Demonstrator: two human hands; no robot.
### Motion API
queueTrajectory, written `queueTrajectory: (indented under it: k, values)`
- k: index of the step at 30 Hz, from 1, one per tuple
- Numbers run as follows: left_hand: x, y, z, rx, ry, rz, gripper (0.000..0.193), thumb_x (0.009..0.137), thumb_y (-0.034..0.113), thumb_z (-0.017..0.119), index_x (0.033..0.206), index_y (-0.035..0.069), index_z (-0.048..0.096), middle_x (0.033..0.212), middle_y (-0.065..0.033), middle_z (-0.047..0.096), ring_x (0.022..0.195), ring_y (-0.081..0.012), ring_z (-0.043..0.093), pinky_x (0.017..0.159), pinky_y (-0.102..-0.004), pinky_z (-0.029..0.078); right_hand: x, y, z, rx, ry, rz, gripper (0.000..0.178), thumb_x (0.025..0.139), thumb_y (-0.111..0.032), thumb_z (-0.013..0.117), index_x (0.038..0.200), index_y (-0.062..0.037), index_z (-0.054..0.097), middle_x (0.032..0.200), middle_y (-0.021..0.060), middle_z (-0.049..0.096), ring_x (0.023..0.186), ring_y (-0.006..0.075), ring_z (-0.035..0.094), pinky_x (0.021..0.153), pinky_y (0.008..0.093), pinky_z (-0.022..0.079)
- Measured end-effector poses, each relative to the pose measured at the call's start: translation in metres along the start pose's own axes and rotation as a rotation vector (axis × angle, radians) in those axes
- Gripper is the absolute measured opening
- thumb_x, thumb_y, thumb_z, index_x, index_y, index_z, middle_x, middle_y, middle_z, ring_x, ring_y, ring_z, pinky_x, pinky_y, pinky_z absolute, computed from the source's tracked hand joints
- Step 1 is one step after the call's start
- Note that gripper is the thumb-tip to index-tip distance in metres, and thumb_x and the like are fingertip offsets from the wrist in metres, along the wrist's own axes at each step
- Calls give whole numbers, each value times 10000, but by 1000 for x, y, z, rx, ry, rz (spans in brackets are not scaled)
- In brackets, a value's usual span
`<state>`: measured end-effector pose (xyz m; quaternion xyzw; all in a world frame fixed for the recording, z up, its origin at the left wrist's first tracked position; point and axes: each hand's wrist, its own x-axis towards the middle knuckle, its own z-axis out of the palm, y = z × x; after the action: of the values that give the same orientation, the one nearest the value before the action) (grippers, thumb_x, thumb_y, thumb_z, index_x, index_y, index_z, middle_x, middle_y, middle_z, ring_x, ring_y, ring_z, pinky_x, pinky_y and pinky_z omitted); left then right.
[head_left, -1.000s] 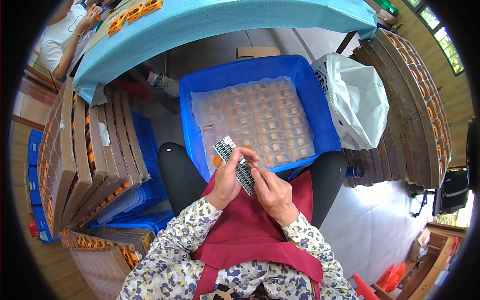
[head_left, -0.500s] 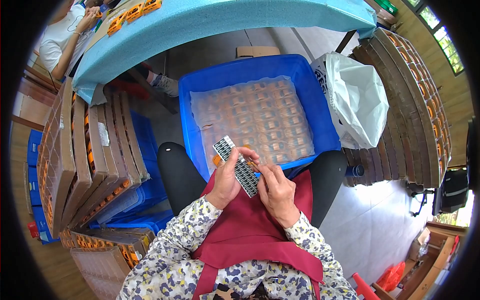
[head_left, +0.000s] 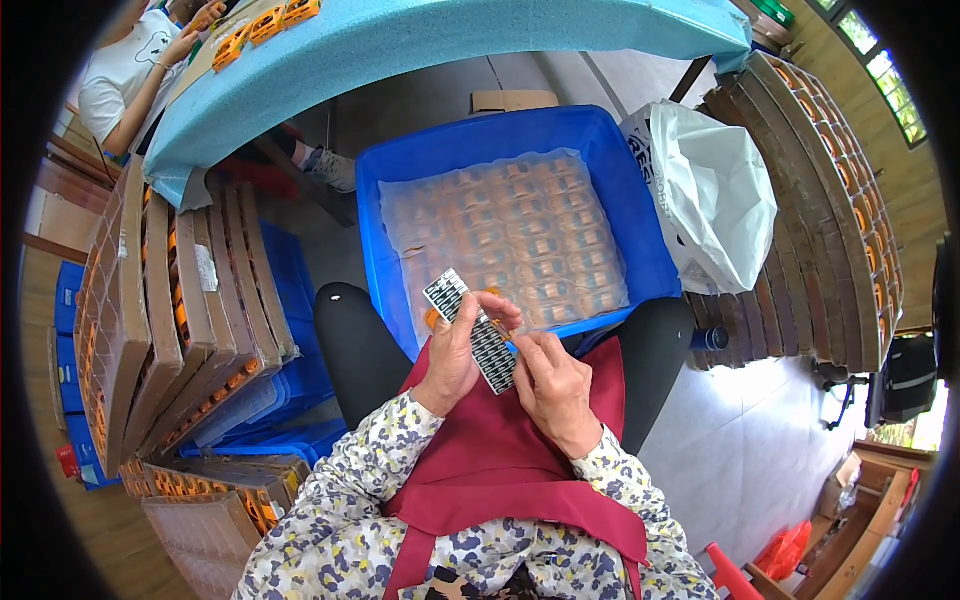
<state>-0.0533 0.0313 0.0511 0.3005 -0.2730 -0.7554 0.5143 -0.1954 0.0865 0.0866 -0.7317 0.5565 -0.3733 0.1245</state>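
Note:
Above my lap, my left hand (head_left: 455, 355) is closed round a narrow sheet of small black-and-white stickers (head_left: 488, 350), tilted with its top to the left. A bit of an orange piece (head_left: 433, 318) shows beside the sheet's upper left edge; most of it is hidden, and whether the hand holds it too is unclear. Thumb and fingers of my right hand (head_left: 555, 390) are pinched together at the sheet's right edge, close to the left fingertips. A small blue bit (head_left: 512, 347) shows at the pinch, but what the fingers hold is too small to name.
Before my knees stands a blue bin (head_left: 375, 260) with rows of orange pieces under a translucent sheet. A white bag (head_left: 715, 200) is right of it. Stacked cardboard trays (head_left: 215, 300) flank both sides. Beyond is a blue-covered table (head_left: 440, 50) with orange toy cars (head_left: 265, 28); another person sits far left.
My hands stay almost in place, the sheet shifting only slightly. The blue bit at my right fingertips shows more clearly. The other person's hands have moved up and apart.

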Motion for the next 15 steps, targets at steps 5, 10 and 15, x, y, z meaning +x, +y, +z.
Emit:
queueTrajectory:
  k: [5, 10, 15]
  values:
    - [-1, 0, 2, 54, -4, 25, 415, 1017, 402, 437, 1060, 13, 575, 1001, -137, 664, 958, -234, 653, 864, -373, 535, 0, 1, -1, -25, -18, -13, 338, 743, 4, 653, 1079, -2, 612, 978, 127, 630, 783, 268, 674, 622, 341, 554]
    - [-3, 2, 3, -91, -68, 8, 283, 992, 202, 443, 1166, -2, 534, 1093, -192, 642, 1049, -300, 632, 947, -412, 502, -1, 3, 4, -103, 1, -59, 351, 733, 15, 655, 1081, 4, 608, 982, 129, 630, 808, 262, 672, 637, 333, 554]
    - [-4, 6, 5, -78, -102, -13, 405, 874, 4, 418, 1275, -11, 464, 1193, -236, 597, 1145, -355, 584, 1029, -447, 444, -1, 4, 5, -100, 30, -58, 356, 721, 39, 668, 1068, -11, 611, 977, 116, 630, 777, 260, 666, 620, 327, 546]
